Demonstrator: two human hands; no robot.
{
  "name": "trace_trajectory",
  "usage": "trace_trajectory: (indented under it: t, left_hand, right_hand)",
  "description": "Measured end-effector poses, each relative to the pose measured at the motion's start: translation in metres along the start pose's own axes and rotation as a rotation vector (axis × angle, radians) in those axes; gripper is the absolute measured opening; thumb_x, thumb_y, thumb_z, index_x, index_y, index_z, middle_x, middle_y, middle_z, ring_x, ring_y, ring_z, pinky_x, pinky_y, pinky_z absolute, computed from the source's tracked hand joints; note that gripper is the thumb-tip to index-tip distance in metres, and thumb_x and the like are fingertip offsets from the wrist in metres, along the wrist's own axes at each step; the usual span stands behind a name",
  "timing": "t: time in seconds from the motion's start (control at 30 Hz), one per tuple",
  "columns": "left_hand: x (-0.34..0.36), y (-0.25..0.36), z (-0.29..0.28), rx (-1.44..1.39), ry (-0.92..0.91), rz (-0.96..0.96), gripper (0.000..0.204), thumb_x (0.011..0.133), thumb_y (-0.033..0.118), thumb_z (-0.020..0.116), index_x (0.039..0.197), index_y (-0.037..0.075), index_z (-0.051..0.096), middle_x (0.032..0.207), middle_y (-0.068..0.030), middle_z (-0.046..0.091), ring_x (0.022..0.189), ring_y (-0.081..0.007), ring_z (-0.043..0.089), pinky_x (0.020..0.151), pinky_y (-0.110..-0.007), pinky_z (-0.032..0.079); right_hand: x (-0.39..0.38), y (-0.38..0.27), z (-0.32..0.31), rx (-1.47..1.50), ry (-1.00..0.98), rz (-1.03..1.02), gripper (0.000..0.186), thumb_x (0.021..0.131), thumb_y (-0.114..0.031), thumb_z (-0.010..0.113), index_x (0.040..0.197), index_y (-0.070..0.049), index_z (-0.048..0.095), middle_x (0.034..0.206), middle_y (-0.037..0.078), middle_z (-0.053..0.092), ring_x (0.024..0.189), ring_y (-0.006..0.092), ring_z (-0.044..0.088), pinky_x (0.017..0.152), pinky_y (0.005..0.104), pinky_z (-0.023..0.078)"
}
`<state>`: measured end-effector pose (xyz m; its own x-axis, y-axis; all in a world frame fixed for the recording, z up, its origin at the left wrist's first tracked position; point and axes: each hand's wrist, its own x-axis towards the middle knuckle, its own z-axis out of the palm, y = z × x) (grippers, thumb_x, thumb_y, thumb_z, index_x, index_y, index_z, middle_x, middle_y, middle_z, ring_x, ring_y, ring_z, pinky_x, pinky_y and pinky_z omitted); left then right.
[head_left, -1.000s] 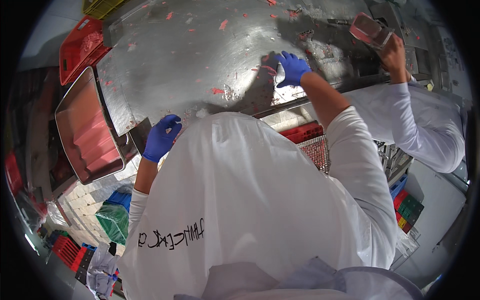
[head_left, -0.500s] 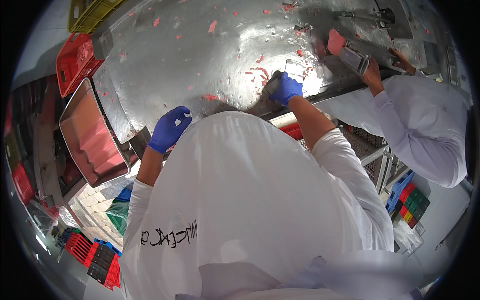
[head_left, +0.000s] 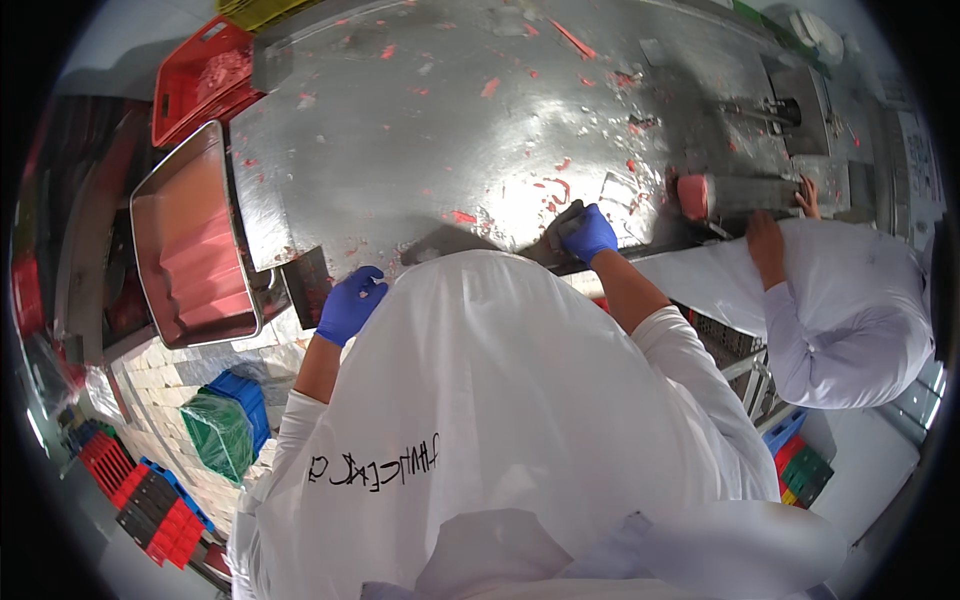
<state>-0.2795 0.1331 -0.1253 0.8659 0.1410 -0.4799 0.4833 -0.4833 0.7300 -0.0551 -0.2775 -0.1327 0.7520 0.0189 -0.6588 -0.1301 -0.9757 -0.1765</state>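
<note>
My right hand, in a blue glove, is closed at the near edge of the metal table. A small dark grey shape shows at its fingers; I cannot make out its kind. Small red meat scraps lie on the steel just beyond that hand. My left hand, also blue-gloved, hangs by the table's near left edge. Its fingers are loosely curled with a gap to the thumb, and no object shows in them.
At the left a deep metal tub holds pinkish liquid or meat. Beyond it stands a red crate with pink scraps. On the right a co-worker has both hands at a long block with a pink end. Wrapped crates stand on the floor.
The view has shifted, so the table, tub and crates sit differently. The co-worker's block has turned from slanting to lying nearly level across the view. My hands keep similar poses.
</note>
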Motion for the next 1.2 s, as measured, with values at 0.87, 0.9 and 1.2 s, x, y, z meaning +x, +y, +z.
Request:
trace_trajectory:
  t: [0.87, 0.9, 1.2]
  left_hand:
    - [-0.054, -0.072, -0.014, -0.059, 0.021, 0.084, 0.027, 0.088, 0.014, 0.069, 0.113, 0.006, 0.063, 0.09, -0.0074, 0.069, 0.082, -0.0189, 0.067, 0.077, -0.031, 0.053]
    - [-0.053, -0.069, -0.013, -0.048, 0.03, 0.091, 0.027, 0.088, 0.014, 0.069, 0.113, 0.007, 0.062, 0.09, -0.0074, 0.069, 0.082, -0.0194, 0.067, 0.077, -0.032, 0.053]
    - [-0.023, -0.023, -0.025, 0.178, -0.072, -0.136, 0.028, 0.089, 0.022, 0.066, 0.115, 0.013, 0.062, 0.091, -0.0108, 0.069, 0.086, -0.0283, 0.07, 0.077, -0.038, 0.053]
  right_hand:
    - [0.024, -0.012, 0.039, 0.074, 0.213, 0.141, 0.089, 0.061, -0.038, 0.091, 0.135, -0.014, 0.046, 0.125, 0.019, 0.062, 0.112, 0.0332, 0.066, 0.095, 0.0426, 0.053]
    - [0.026, -0.005, 0.043, 0.125, 0.198, 0.111, 0.083, 0.066, -0.042, 0.085, 0.135, -0.015, 0.046, 0.123, 0.02, 0.063, 0.113, 0.0334, 0.066, 0.095, 0.0423, 0.053]
    - [0.082, 0.089, -0.013, -0.142, 0.263, 0.045, 0.083, 0.059, -0.052, 0.088, 0.13, -0.023, 0.057, 0.134, 0.013, 0.059, 0.119, 0.0372, 0.06, 0.099, 0.0474, 0.051]
